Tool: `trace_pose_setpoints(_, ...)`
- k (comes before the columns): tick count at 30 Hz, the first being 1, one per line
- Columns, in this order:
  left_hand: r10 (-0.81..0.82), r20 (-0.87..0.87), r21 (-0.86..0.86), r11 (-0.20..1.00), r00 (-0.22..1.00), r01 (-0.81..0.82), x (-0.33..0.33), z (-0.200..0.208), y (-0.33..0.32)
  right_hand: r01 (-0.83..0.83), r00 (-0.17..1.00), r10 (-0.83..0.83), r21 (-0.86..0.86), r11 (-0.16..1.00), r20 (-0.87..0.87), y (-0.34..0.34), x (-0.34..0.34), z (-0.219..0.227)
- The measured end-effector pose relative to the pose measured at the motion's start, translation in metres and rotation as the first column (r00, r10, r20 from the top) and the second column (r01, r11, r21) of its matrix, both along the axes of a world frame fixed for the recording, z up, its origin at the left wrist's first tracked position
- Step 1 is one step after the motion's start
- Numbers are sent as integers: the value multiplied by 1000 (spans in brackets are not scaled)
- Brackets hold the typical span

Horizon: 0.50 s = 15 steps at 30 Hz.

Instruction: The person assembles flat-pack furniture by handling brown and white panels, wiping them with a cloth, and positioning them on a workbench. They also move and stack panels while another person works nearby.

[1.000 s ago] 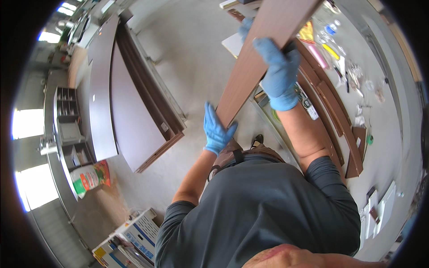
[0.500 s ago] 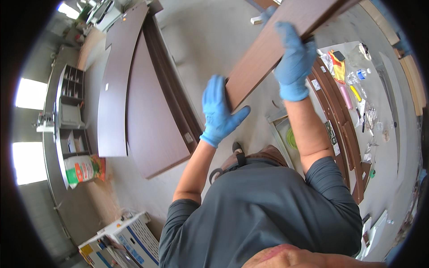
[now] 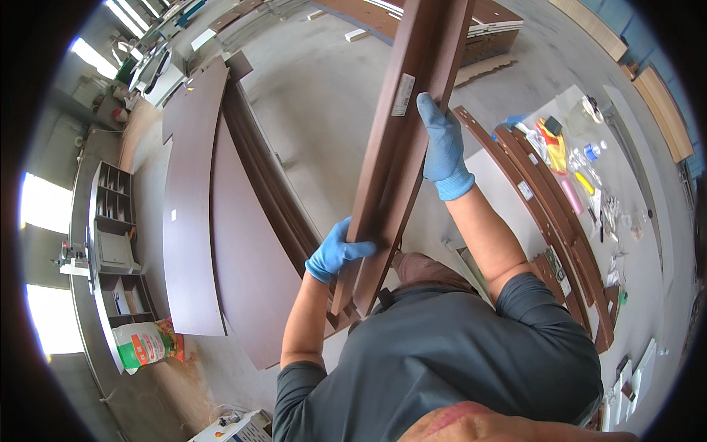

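A long dark-brown wooden beam [image 3: 384,177] with a lengthwise groove slants in front of me, its far end running out of the top of the picture. It bears a white label [image 3: 403,94]. My left hand [image 3: 335,253], in a blue glove, grips its lower left side, with the thumb across the groove. Higher up, my right hand [image 3: 446,151], also gloved in blue, holds the right edge; its thumb shows and its other fingers are mostly hidden by the beam. The beam's near end comes close to my waist.
Large brown panels [image 3: 254,250] lie stacked to the left. Curved-looking brown strips [image 3: 549,199] rest on the right, beside a yellow tool [image 3: 584,183] and a plastic bottle [image 3: 594,150]. More brown boards [image 3: 490,44] are piled ahead. A shelf unit [image 3: 114,243] stands far left.
The beam has turned from its flat face to its grooved side and now stands steeper, nearer my body. My left hand has moved lower with it; my right hand has shifted left and down.
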<state>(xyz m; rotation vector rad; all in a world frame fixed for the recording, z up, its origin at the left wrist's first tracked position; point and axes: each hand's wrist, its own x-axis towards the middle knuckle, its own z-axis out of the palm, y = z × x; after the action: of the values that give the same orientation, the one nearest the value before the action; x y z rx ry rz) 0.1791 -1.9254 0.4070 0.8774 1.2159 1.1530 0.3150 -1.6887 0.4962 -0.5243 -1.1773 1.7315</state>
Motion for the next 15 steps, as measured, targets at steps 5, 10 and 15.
trace_pose_setpoints(5,109,81,-62,993,991,-104,-78,-5,44,-29,1000,29,-89,996,5,58,-70,-13)
trace_pose_setpoints(10,136,79,-69,989,988,-131,-149,-11,93,-128,992,129,-127,984,3,125,-146,-19)
trace_pose_setpoints(15,156,63,30,987,986,-158,-195,-1,149,-264,964,255,-156,952,-77,182,-192,-13)
